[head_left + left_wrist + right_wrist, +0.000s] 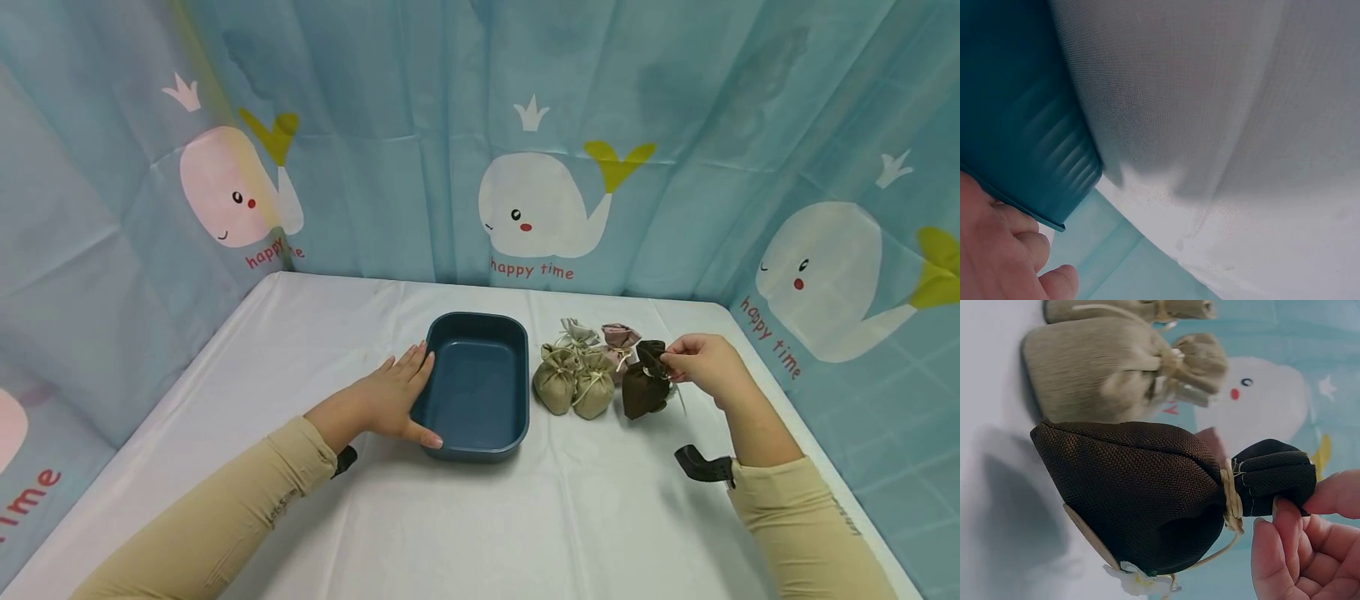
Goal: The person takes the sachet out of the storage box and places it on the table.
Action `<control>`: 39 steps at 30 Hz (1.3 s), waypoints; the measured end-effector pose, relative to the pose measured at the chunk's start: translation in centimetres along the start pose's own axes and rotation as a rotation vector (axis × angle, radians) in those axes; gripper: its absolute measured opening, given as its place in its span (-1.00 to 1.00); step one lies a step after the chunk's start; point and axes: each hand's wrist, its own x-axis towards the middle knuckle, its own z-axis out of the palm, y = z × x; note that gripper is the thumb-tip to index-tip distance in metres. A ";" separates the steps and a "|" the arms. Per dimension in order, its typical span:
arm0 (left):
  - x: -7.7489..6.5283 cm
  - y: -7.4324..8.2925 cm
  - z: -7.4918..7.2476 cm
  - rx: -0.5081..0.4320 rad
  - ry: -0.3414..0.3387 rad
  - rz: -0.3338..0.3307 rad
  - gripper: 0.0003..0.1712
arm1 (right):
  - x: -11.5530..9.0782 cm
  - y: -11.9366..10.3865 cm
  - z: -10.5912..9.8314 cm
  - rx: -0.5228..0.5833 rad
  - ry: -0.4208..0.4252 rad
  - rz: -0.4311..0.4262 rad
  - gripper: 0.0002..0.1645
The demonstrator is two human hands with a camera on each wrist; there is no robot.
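Note:
My right hand [705,364] pinches the gathered neck of a dark brown drawstring pouch [1141,494]; a cream cord circles its neck and a small white flower hangs at its side. In the right wrist view the pouch's base tilts over the white cloth, a shadow beneath it. Straight fingers of my left hand [390,394] rest along the left rim of a dark blue rectangular tub [480,456], thumb at its near corner. Left of the brown pouch stand two olive-beige pouches [555,385], with a pale green pouch [579,333] and a pink pouch [619,337] behind.
A white cloth [480,533] covers the table. Light blue curtains [420,150] with printed whales rise along its back and sides. The pouches stand close together, just right of the tub. A black wrist mount [702,464] juts from the right sleeve above the table.

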 end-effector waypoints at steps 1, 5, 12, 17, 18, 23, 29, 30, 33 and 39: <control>0.0 0.0 0.0 0.003 0.000 -0.001 0.56 | 0.1 0.1 0.2 -0.002 -0.004 0.009 -0.76; 0.2 -0.2 0.1 0.006 -0.005 -0.008 0.56 | 0.4 0.4 0.8 0.008 -0.007 0.038 -0.77; 0.2 -0.2 0.3 -0.001 -0.006 -0.009 0.55 | 0.9 0.8 1.7 0.007 -0.022 0.080 -0.76; 0.3 -0.3 0.5 0.008 0.001 -0.009 0.54 | 1.3 0.9 2.4 0.006 -0.049 0.089 -0.77; 0.3 -0.3 0.5 0.010 0.004 -0.008 0.54 | 1.4 0.9 2.6 0.010 -0.056 0.088 -0.78; 0.2 -0.2 0.3 0.000 0.007 -0.007 0.54 | 1.7 0.8 3.0 -0.005 -0.084 0.089 -0.78; 0.1 0.1 0.2 0.001 0.011 -0.002 0.55 | 1.7 0.8 3.0 -0.041 -0.099 0.102 -0.75; 0.1 0.1 0.2 0.006 0.009 -0.003 0.55 | 1.7 0.9 2.9 -0.048 -0.101 0.104 -0.74; 0.2 0.1 0.3 0.017 0.008 -0.010 0.55 | 1.5 0.9 2.6 -0.073 -0.104 0.102 -0.69; 0.1 0.1 0.2 0.015 0.010 -0.011 0.56 | 1.2 1.0 1.7 -0.093 -0.099 0.087 -0.60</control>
